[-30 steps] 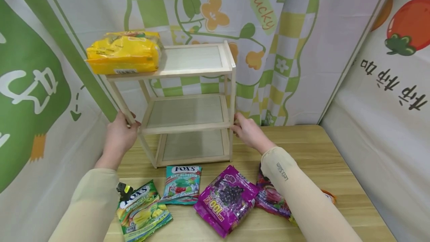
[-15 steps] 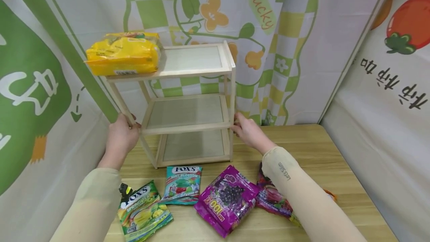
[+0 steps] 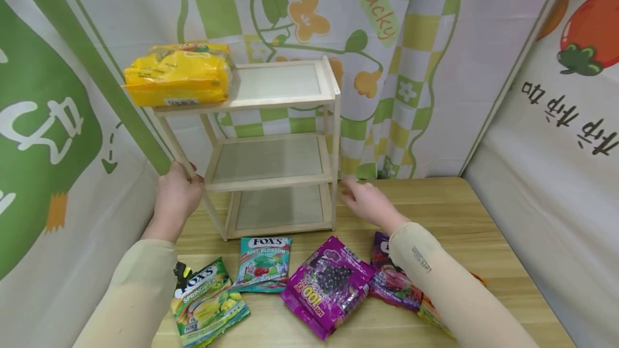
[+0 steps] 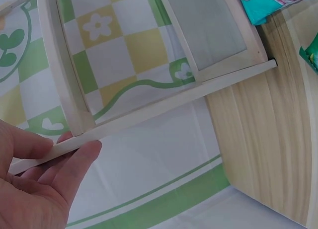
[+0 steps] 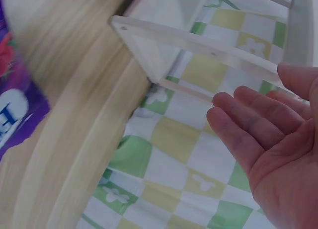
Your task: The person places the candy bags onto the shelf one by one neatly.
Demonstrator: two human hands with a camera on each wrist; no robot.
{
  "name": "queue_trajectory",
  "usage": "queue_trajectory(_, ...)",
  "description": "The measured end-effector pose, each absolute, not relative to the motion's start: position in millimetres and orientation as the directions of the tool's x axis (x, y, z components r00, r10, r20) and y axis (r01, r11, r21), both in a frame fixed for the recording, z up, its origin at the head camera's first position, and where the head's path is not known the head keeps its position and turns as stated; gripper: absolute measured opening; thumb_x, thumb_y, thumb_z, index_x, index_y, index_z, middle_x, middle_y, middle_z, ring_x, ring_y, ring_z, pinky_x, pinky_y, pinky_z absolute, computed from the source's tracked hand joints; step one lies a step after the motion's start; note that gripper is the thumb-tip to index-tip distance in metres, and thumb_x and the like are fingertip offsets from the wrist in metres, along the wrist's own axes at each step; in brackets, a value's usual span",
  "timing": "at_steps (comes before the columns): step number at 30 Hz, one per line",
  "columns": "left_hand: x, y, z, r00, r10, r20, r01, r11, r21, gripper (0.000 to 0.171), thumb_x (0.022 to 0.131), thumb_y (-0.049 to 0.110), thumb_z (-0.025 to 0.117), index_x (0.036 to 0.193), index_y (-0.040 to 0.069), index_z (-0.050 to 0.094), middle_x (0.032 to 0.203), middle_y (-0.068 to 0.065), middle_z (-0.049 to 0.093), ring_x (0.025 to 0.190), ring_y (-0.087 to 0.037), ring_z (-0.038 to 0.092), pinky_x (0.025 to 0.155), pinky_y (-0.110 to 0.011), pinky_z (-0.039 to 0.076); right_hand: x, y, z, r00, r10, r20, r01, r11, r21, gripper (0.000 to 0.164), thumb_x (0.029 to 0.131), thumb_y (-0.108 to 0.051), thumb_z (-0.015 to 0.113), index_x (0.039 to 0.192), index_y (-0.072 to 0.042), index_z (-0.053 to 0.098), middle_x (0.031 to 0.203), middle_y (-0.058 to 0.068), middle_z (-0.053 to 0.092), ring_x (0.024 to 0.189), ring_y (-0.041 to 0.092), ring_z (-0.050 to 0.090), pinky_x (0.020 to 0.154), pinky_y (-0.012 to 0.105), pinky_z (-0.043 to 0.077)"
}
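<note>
A three-tier wooden shelf point(image 3: 268, 183) with grey panels stands on the wooden table. My left hand point(image 3: 178, 192) grips its left front post; in the left wrist view the thumb and fingers point(image 4: 82, 164) pinch that pale post point(image 4: 144, 111). Beside the right post, my right hand point(image 3: 369, 203) is held apart from the wood. In the right wrist view its fingers point(image 5: 238, 132) are spread and loosely bent, holding nothing, close to the shelf frame point(image 5: 198, 42). A yellow packet point(image 3: 179, 77) lies on the left of the top shelf.
In front of the shelf lie a green Fox's bag point(image 3: 208, 302), a teal Fox's bag point(image 3: 265, 265), a purple grape candy bag point(image 3: 329, 286) and a darker purple bag point(image 3: 394, 281), partly under the right forearm. Patterned curtains point(image 3: 435, 69) enclose the table's back and sides.
My right hand has let go of the shelf's right post and moved slightly right and down. The left hand keeps its grip, and the shelf stays in place.
</note>
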State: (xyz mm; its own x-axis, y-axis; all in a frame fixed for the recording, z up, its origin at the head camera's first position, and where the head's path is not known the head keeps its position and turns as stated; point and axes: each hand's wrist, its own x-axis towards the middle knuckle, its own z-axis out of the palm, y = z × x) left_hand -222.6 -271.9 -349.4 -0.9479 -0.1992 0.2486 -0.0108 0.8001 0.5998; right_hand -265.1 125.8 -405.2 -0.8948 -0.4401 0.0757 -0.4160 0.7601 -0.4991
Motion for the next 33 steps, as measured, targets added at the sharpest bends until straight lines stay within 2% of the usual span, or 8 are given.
queue_trajectory(4,-223.0,-271.1,-348.8,-0.948,-0.207,0.243,-0.019,0.797,0.604,0.027,0.102,0.01,0.044,0.119,-0.01,0.05,0.107,-0.037,0.063,0.06,-0.027,0.055,0.045,-0.033,0.041,-256.4,132.5,-418.5,-0.871,-0.484,0.087,-0.473,0.775,-0.418,0.039,0.105,-0.021,0.058,0.14,-0.004,0.058,0.112,0.016,0.074,0.087,0.029,0.073,0.076,0.044,0.06)
queue_trajectory(8,-223.0,-270.2,-349.5,-0.948,-0.215,0.235,-0.028,0.792,0.61,0.027,0.102,0.01,0.044,0.119,-0.009,0.05,0.105,-0.035,0.064,0.057,-0.025,0.051,0.044,-0.033,0.039,-245.1,137.2,-428.7,-0.836,-0.545,0.067,-0.528,0.765,-0.368,0.04,0.103,-0.021,0.062,0.141,-0.006,0.058,0.122,0.015,0.072,0.08,0.022,0.073,0.074,0.041,0.06)
queue_trajectory(12,-222.6,-270.5,-349.9,-0.95,-0.224,0.218,-0.043,0.784,0.619,0.026,0.102,0.01,0.045,0.12,-0.008,0.049,0.099,-0.032,0.064,0.054,-0.022,0.049,0.042,-0.033,0.039,-234.5,138.0,-435.4,-0.795,-0.606,0.027,-0.577,0.741,-0.343,0.046,0.102,-0.023,0.064,0.145,-0.008,0.054,0.103,0.011,0.076,0.055,0.009,0.059,0.067,0.035,0.057)
queue_trajectory(15,-222.3,-270.8,-349.9,-0.95,-0.226,0.215,-0.046,0.782,0.621,0.027,0.102,0.01,0.045,0.121,-0.008,0.049,0.092,-0.028,0.063,0.052,-0.021,0.046,0.041,-0.033,0.038,-226.6,137.7,-439.0,-0.76,-0.65,0.011,-0.616,0.715,-0.33,0.048,0.103,-0.025,0.063,0.147,-0.01,0.053,0.091,0.006,0.074,0.049,0.005,0.053,0.064,0.032,0.057)
queue_trajectory(18,-222.3,-271.1,-350.0,-0.95,-0.222,0.219,-0.043,0.788,0.614,0.027,0.102,0.01,0.044,0.121,-0.008,0.049,0.084,-0.023,0.061,0.05,-0.019,0.044,0.041,-0.032,0.037,-218.1,138.1,-443.0,-0.712,-0.701,0.04,-0.682,0.676,-0.279,0.048,0.102,-0.03,0.064,0.147,-0.012,0.054,0.113,0.008,0.075,0.067,0.009,0.067,0.075,0.035,0.061)
queue_trajectory(21,-222.3,-271.2,-350.1,-0.95,-0.221,0.223,-0.042,0.792,0.609,0.027,0.101,0.01,0.044,0.121,-0.009,0.049,0.081,-0.021,0.06,0.05,-0.019,0.044,0.041,-0.032,0.037,-209.6,138.5,-446.8,-0.65,-0.756,0.074,-0.748,0.62,-0.235,0.051,0.101,-0.033,0.066,0.147,-0.015,0.054,0.137,0.013,0.065,0.101,0.022,0.073,0.092,0.042,0.059)
queue_trajectory(26,-222.5,-270.5,-349.8,-0.95,-0.22,0.22,-0.042,0.792,0.609,0.027,0.101,0.01,0.044,0.12,-0.009,0.049,0.079,-0.019,0.06,0.051,-0.019,0.044,0.04,-0.032,0.037,-193.9,140.5,-452.7,-0.55,-0.835,0.006,-0.815,0.535,-0.223,0.062,0.1,-0.041,0.066,0.154,-0.019,0.046,0.153,0.011,0.052,0.14,0.033,0.05,0.111,0.049,0.046)
queue_trajectory(33,-222.4,-270.4,-349.5,-0.951,-0.229,0.21,-0.052,0.783,0.62,0.027,0.102,0.01,0.044,0.121,-0.009,0.049,0.079,-0.019,0.059,0.051,-0.02,0.047,0.041,-0.032,0.038,-179.1,147.2,-466.9,-0.424,-0.903,-0.07,-0.879,0.429,-0.208,0.074,0.1,-0.052,0.06,0.162,-0.024,0.03,0.165,0.006,0.034,0.152,0.033,0.029,0.121,0.053,0.03)
